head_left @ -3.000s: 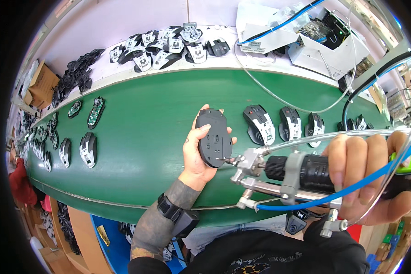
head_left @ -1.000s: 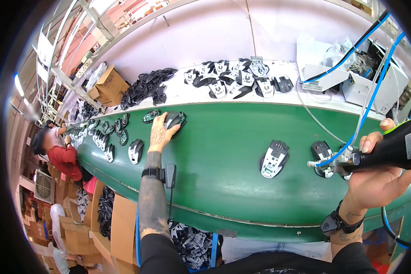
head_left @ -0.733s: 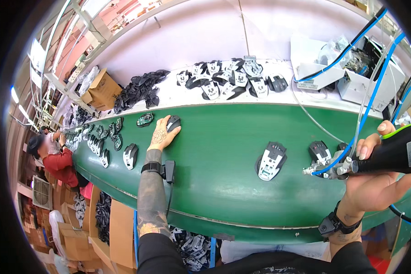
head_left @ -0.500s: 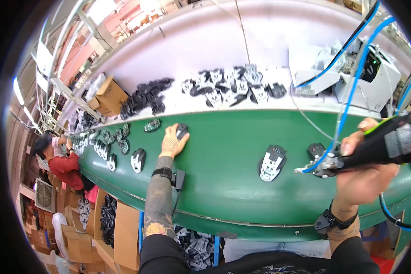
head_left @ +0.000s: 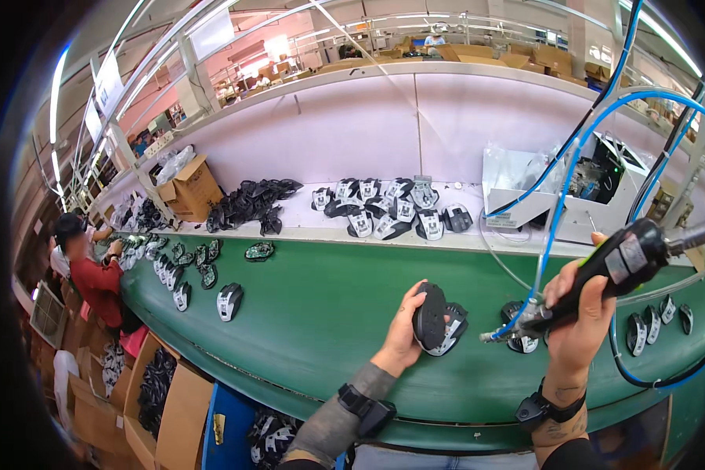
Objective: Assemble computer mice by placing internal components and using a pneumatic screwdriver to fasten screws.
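While gripped in the left hand (head_left: 403, 333) a little right of the frame's centre, sits tilted on edge just above the green bench (head_left: 313, 313): a dark mouse shell (head_left: 431, 317), underside turned toward the camera, thumb on one long flank and fingers wrapped round the other. Clamped firmly, then, on the left. Closed just as firmly on the right: right hand (head_left: 580, 321) fisted round the black barrel of a power screwdriver (head_left: 619, 262) at middle right, tip slanting down-left and ending just beside the shell, apart from it as far as can be told. Trails a blue hose (head_left: 572, 157) up and out of the top right. Probably light and stiff to handle, being hollow moulded plastic; smooth and rounded on the back, so likely to slip or spin under a pinch from the top. Better taken across the two long sides, as now, with the palm backing the curved top so that pressure on the underside has something to bear against. Looks fragile only in the small parts: thin clips, wheel and any exposed board, best kept clear of fingers. Lying flat on the bench just behind the driver tip, another mouse (head_left: 517, 333); more of them (head_left: 638, 333) at the right edge, one (head_left: 229, 301) at the left. Beyond, on the white shelf (head_left: 478, 235), a heap of shells (head_left: 392, 207) and a cardboard box (head_left: 192, 188); at far left, a co-worker in red (head_left: 94, 274).
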The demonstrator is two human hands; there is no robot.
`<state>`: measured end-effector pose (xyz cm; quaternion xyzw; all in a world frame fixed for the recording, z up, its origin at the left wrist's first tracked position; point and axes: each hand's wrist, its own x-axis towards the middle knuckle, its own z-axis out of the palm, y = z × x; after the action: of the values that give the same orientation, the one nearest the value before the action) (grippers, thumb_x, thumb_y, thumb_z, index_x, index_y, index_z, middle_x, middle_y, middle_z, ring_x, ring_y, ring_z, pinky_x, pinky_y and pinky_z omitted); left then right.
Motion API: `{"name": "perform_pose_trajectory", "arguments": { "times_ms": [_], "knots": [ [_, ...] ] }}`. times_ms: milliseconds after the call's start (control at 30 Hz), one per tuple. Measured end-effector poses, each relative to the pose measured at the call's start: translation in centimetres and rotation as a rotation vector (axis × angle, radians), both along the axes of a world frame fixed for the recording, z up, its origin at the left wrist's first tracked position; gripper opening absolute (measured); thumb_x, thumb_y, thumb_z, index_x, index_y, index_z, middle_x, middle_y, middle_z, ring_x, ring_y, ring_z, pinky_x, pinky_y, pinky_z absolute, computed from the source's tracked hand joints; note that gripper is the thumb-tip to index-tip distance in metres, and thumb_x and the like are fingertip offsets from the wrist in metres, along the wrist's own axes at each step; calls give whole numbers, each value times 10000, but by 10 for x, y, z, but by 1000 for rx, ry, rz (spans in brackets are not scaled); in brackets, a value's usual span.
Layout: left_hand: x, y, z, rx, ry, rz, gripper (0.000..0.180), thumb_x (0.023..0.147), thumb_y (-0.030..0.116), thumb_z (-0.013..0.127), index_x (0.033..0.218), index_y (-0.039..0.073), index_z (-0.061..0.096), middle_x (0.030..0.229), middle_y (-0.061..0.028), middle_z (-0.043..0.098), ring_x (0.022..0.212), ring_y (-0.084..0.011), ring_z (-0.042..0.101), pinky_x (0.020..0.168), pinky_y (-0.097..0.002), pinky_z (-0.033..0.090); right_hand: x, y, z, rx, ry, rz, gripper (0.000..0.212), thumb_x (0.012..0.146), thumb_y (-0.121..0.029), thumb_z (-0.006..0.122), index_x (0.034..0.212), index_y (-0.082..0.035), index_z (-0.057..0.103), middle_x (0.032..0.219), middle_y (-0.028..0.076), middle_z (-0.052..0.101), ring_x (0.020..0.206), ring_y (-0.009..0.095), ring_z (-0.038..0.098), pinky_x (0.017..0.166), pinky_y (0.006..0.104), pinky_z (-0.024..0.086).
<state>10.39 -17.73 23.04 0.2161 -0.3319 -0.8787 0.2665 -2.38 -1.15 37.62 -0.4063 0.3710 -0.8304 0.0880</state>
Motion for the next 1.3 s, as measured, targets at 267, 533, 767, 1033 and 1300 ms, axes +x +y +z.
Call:
{"name": "perform_pose_trajectory", "arguments": {
  "times_ms": [267,533,767,1033,1300],
  "knots": [
    [-8,34,-16,122,223,-137,553,919,248,519,1429,199,310,1268,-133,463,1000,-286,587,835,-480,540,-12,21,4,-240,-13,74,486,938,-533,493,1163,-114,392,678,-10,458,505,100,430,548,260,358],
    [-5,43,-17,164,247,-244,659,888,253,526,1472,143,242,1359,-139,415,985,-282,600,841,-470,546,-19,27,2,-146,139,324,406,937,-412,552,1184,-112,434,711,-13,472,636,129,508,688,316,369],
    [0,49,-14,137,246,-273,660,893,264,518,1470,119,234,1346,-147,422,988,-276,603,836,-446,551,-14,23,-3,-127,111,348,422,929,-441,552,1182,-121,443,716,9,474,646,139,514,707,324,362],
    [1,50,-9,140,260,-306,662,890,271,510,1468,96,238,1335,-158,437,990,-268,607,811,-417,560,-7,22,-2,-154,68,302,460,916,-486,556,1210,-158,423,731,-16,498,619,136,515,696,318,388],
    [-3,37,-15,109,107,-92,628,905,278,490,1463,108,259,1343,-129,444,968,-255,598,808,-440,565,-23,39,4,-157,168,304,513,931,-536,504,1280,-175,402,785,-37,521,641,137,525,726,326,395]
  ]
}}
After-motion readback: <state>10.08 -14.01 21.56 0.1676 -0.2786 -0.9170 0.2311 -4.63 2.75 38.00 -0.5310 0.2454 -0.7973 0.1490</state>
